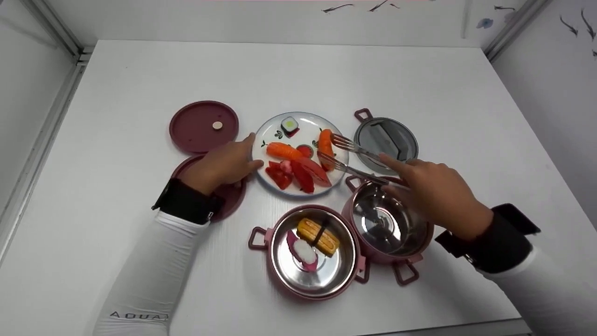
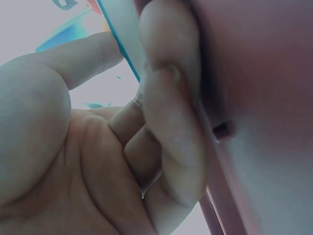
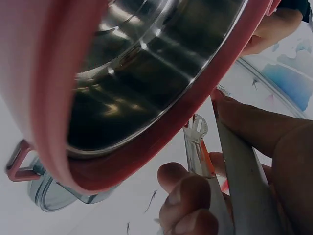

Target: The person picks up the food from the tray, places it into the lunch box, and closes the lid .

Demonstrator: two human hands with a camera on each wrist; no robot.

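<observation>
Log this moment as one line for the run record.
left hand: steadies plate rim | right hand: grips tongs at salmon sushi | near bowl: egg sushi inside | far bowl: empty

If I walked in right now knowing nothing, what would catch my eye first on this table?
Probably the plate of bright toy sushi at the table's middle, steadied at its edge by the left hand. Over it the right hand holds metal tongs whose forked tips close around an orange piece. Nearer the person stand two pink steel-lined bowls: one with two sushi pieces, one empty.
</observation>
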